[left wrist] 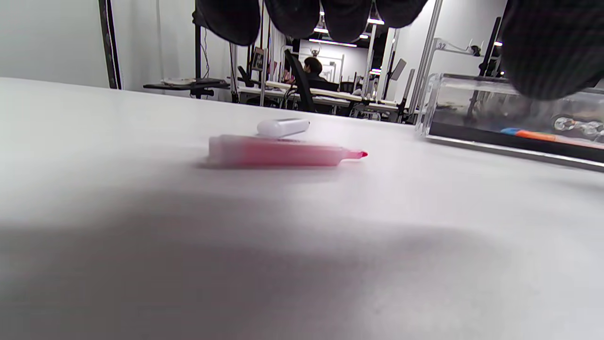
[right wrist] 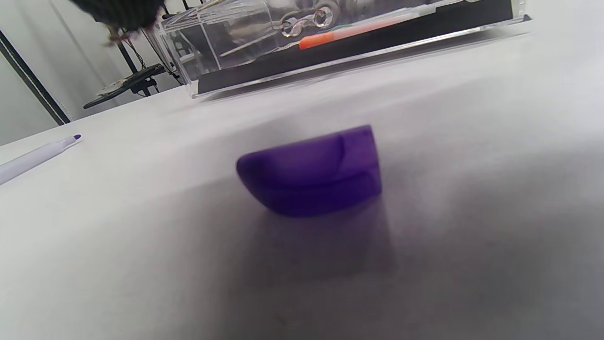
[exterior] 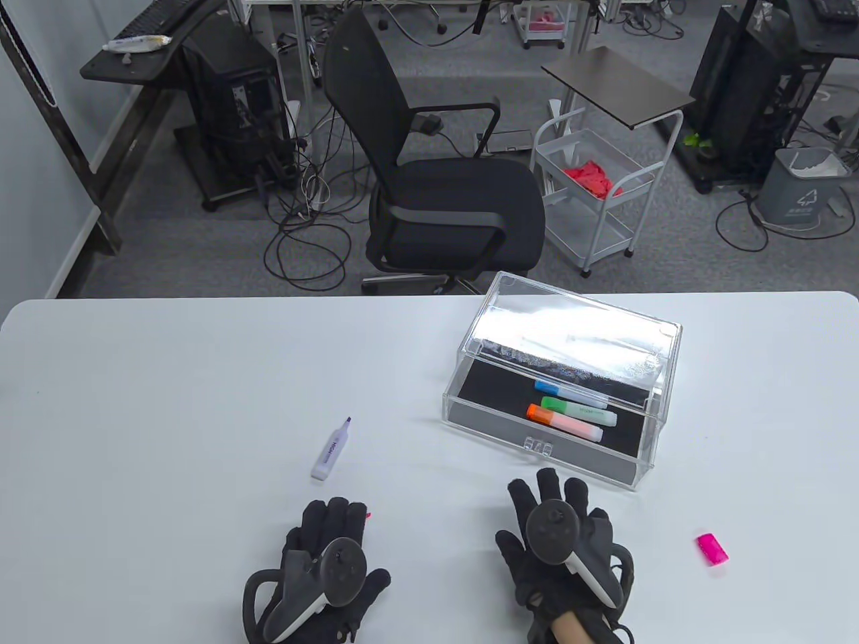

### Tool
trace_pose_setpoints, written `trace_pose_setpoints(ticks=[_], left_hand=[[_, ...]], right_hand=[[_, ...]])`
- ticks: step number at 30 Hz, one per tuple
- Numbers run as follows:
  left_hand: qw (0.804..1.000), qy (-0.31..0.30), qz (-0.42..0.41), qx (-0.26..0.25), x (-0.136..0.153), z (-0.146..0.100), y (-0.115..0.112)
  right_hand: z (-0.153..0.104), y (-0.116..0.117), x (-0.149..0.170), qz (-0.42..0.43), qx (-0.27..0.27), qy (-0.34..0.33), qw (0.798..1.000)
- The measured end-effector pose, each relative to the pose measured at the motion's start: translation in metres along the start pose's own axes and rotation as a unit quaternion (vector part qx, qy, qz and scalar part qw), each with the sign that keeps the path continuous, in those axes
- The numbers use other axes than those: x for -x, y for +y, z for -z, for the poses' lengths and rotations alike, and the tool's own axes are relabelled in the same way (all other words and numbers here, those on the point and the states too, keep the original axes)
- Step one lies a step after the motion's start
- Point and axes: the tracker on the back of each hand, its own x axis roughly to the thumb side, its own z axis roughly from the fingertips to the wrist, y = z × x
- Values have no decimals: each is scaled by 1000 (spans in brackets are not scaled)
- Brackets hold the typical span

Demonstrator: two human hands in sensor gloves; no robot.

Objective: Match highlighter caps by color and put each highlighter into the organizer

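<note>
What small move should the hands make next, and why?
Probably lower the right hand and pinch the purple cap lying on the table right beneath it. The uncapped purple highlighter lies bare up the table, so this pair could be closed next. The left hand hovers over the uncapped pink highlighter, whose pink cap lies far right.

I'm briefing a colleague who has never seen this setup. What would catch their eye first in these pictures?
Probably the clear organizer on the table's right half, with blue, green and orange highlighters already lying inside. Next, the two black-gloved hands at the near edge: the left hand over an uncapped pink highlighter, the right hand over a purple cap. A bright pink cap lies alone far right, and an uncapped purple highlighter beyond the left hand.
</note>
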Motion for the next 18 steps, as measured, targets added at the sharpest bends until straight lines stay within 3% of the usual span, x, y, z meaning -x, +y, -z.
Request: trace_pose_setpoints(ticks=[4, 11, 18], left_hand=[[1000, 12, 26, -5, 7, 9, 6], [994, 63, 69, 63, 38, 35, 16], [988, 74, 90, 103, 49, 56, 11]], right_hand=[[-1, -2, 2, 13, -2, 0, 1000], [-3, -5, 3, 26, 5, -4, 1000], [-1, -3, 7, 27, -5, 5, 1000]])
